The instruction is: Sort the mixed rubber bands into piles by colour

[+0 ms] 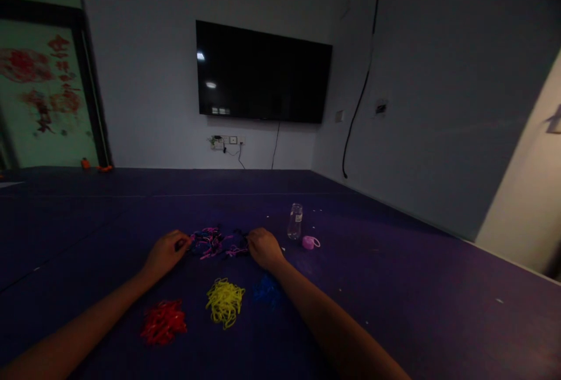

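A loose pile of pink, dark and blue rubber bands (209, 242) lies between my two hands. My left hand (169, 252) is at the pile's left side, thumb and fingers pinched together at its edge; what is in the pinch is too small to make out. On the other side, my right hand (264, 247) has its fingers curled down at a smaller clump of pink and dark bands (236, 250); its fingertips are partly hidden. Closer to me lie separate heaps of red bands (163, 322), yellow bands (225, 302) and blue bands (267, 291), the last beside my right forearm.
A clear bottle (295, 222) stands uncapped to the right of my right hand, with a pink looped cap (309, 242) beside it. Small white scraps dot the dark purple surface (394, 292). A wall-mounted television (263, 73) and a hanging cable (357, 108) are beyond.
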The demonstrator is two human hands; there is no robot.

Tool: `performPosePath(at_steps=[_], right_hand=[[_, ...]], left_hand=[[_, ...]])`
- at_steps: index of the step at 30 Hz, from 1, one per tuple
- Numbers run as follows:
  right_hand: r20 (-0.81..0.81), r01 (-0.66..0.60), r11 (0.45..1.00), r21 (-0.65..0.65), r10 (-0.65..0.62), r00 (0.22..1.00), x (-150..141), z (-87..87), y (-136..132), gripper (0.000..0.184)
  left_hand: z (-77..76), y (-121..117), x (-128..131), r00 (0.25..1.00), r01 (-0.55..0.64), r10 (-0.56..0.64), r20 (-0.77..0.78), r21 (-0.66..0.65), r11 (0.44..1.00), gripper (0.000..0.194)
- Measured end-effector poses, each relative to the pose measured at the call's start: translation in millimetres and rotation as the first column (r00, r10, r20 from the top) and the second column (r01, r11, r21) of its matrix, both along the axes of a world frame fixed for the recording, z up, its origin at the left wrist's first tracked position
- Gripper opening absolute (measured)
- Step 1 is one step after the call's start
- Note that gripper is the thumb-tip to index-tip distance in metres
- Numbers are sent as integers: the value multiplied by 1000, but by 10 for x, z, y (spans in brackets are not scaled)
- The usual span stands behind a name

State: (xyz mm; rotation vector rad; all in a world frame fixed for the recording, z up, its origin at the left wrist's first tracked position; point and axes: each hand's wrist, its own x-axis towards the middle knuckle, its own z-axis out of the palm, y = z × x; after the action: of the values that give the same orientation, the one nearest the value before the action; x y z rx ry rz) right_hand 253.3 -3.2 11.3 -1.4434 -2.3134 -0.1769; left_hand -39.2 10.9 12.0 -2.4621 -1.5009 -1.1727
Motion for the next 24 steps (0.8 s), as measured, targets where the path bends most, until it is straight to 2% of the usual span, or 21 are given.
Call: performPosePath(at_steps=[4,10,24], right_hand=[[52,-3,1000,7,3,999,3,32,-55,30],[113,-28,1000,14,26,993,-4,43,-76,28],[132,-39,999,11,37,991,7,-16,-19,28]], left_hand=[[-17,-6,15,993,10,-9,-121,8,1000,17],[7,-48,89,954,29,-33,-297,-19,999,25],[-24,-24,109,928,77,-69,-366,7,997,24]])
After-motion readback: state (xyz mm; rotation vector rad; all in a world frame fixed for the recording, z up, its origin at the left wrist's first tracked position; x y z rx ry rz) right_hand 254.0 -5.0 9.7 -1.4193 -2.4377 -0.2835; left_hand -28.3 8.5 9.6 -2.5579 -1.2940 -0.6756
